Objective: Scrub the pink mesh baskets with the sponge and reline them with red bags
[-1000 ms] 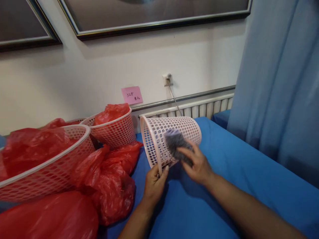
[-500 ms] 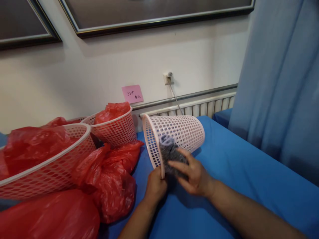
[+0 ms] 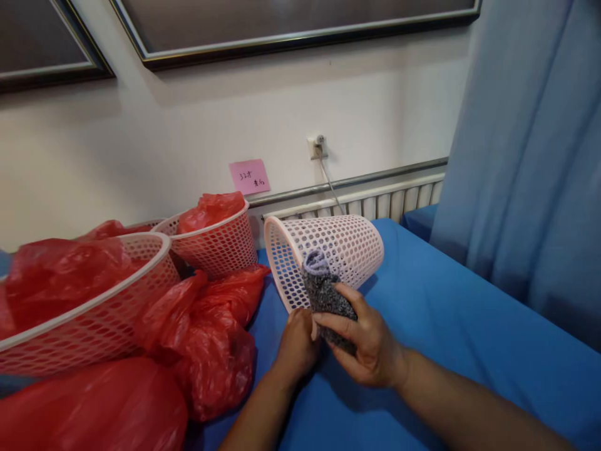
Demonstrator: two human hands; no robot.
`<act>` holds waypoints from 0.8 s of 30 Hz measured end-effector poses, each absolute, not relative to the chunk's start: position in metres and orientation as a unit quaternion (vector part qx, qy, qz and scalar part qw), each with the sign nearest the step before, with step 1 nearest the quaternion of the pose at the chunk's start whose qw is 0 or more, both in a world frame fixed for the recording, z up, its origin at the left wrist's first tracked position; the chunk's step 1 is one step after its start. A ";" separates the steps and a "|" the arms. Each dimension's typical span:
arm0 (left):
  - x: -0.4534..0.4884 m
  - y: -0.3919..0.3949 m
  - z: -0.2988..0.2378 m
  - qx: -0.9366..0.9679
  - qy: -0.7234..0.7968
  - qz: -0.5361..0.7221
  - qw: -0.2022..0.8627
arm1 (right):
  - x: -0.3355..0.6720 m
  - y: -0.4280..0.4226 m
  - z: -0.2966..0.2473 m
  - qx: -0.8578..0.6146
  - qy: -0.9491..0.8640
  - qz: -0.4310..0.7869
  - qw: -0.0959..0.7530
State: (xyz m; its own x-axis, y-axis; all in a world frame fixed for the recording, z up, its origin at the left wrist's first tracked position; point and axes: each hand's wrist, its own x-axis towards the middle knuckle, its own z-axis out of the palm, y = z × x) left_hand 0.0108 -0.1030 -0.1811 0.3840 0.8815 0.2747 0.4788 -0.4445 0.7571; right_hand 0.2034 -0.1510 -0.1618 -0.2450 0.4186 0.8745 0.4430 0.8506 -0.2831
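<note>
A pale pink perforated basket lies on its side on the blue sheet, its mouth facing left. My left hand is closed on the basket's lower rim. My right hand grips a grey cloth with a lilac cuff, pressed against the basket's outer wall near the rim.
Two more pink baskets stand at the left, with red plastic bags in and around them. A white radiator and a pink note are on the wall behind. A blue curtain hangs on the right.
My right hand has drawn the grey cloth along the basket's side toward the rim and toward me. The basket has rolled slightly. My left hand has curled tighter at the rim.
</note>
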 end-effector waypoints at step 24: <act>0.007 -0.103 -0.186 0.782 0.416 0.356 0.299 | 0.214 -0.128 -0.176 -0.339 -0.756 -0.001 0.560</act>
State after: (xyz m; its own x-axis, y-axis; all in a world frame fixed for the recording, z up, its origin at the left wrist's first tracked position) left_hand 0.0067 -0.1032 -0.1860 0.4013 0.8628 0.3074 0.4367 -0.4752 0.7638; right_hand 0.2144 -0.1285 -0.1756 -0.1438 0.5110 0.8475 0.5139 0.7704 -0.3773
